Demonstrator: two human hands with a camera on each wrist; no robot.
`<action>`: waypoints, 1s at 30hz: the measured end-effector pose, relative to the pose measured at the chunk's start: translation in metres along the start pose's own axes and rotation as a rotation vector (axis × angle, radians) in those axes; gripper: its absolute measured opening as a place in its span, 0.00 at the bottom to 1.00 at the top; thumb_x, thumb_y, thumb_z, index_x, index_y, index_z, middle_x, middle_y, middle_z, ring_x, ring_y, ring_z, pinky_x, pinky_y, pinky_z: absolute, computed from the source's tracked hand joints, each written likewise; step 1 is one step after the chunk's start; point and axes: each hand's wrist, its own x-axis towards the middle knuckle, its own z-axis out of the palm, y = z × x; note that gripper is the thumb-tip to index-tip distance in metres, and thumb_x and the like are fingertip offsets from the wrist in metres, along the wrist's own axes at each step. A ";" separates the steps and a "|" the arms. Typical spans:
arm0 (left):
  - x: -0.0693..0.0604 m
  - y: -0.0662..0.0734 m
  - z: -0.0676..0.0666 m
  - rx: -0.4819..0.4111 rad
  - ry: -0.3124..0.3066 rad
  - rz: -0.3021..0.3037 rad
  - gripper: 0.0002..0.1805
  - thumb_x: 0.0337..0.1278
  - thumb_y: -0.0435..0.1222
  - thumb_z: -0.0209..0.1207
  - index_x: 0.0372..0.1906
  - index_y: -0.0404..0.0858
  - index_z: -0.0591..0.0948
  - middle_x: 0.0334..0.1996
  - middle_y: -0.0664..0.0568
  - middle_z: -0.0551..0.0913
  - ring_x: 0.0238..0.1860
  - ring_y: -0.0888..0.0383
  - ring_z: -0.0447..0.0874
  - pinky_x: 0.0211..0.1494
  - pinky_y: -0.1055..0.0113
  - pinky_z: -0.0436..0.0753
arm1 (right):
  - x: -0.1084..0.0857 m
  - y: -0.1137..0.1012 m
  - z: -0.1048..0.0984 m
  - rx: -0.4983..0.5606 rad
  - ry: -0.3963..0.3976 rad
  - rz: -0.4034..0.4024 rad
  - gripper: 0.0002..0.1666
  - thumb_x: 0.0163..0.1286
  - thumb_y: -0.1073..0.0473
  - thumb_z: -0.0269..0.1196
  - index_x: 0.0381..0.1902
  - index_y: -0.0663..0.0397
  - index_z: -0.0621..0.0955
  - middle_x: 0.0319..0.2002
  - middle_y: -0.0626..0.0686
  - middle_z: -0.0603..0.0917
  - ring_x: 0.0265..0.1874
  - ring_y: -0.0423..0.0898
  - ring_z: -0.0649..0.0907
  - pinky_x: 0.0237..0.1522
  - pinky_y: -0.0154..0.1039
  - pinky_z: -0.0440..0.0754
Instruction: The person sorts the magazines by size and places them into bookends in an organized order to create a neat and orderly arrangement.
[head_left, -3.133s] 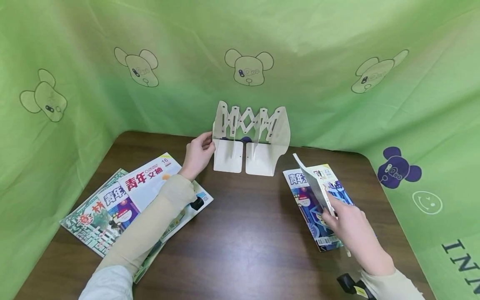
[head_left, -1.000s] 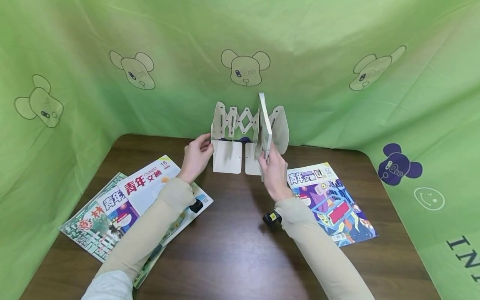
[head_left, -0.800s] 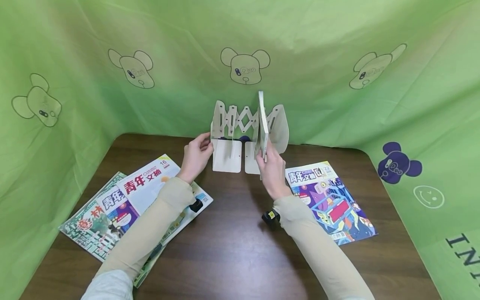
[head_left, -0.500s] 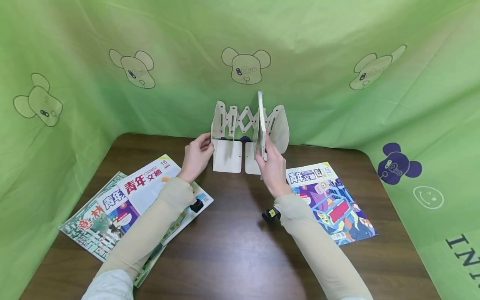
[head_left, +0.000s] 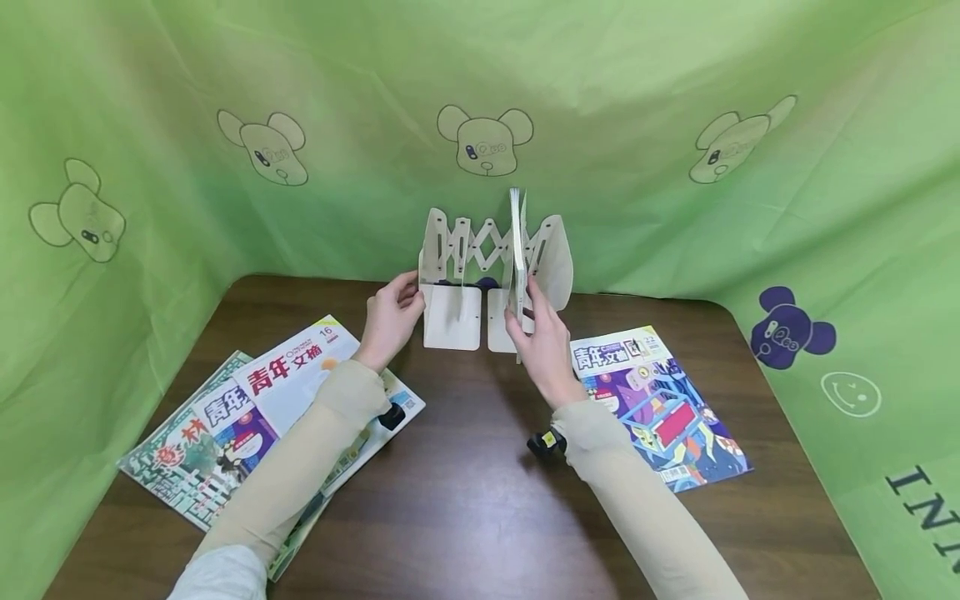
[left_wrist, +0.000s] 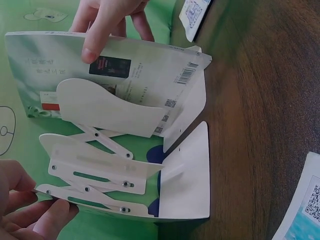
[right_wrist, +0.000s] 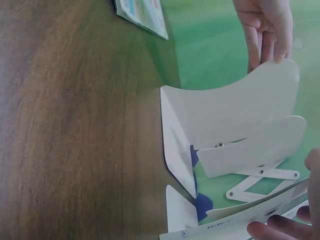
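My left hand [head_left: 392,321] pinches the left end of the white folding rack [head_left: 452,331], apparently to steady it, while my right hand [head_left: 547,350] pinches a magazine [left_wrist: 152,70] by its near edge, nearly upright in the rack's rightmost slot, seemingly so it cannot topple.

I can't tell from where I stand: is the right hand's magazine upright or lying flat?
Upright: in the head view the magazine shows as a thin, steep strip, gripped by the right hand at the rack.

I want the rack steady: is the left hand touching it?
Touching. The left wrist view shows the left hand pinching the white rack at one end.
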 end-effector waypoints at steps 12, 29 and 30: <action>-0.001 -0.003 0.001 -0.010 0.017 0.006 0.23 0.71 0.28 0.56 0.68 0.28 0.78 0.58 0.30 0.84 0.58 0.41 0.86 0.62 0.56 0.85 | -0.016 -0.002 -0.014 0.013 -0.066 0.046 0.41 0.73 0.56 0.67 0.78 0.62 0.66 0.67 0.67 0.77 0.57 0.67 0.84 0.49 0.58 0.89; -0.001 -0.001 0.000 -0.006 0.015 -0.007 0.22 0.72 0.31 0.55 0.68 0.30 0.78 0.58 0.32 0.84 0.58 0.42 0.86 0.62 0.55 0.85 | -0.054 0.009 -0.084 -0.244 -0.164 0.060 0.36 0.72 0.58 0.67 0.73 0.65 0.71 0.63 0.71 0.80 0.59 0.68 0.82 0.61 0.64 0.80; -0.001 -0.001 0.000 -0.006 0.015 -0.008 0.23 0.72 0.31 0.55 0.68 0.30 0.78 0.58 0.32 0.84 0.58 0.42 0.86 0.62 0.55 0.85 | -0.057 0.011 -0.088 -0.274 -0.189 0.068 0.36 0.72 0.57 0.67 0.72 0.66 0.71 0.63 0.71 0.79 0.60 0.69 0.80 0.62 0.65 0.79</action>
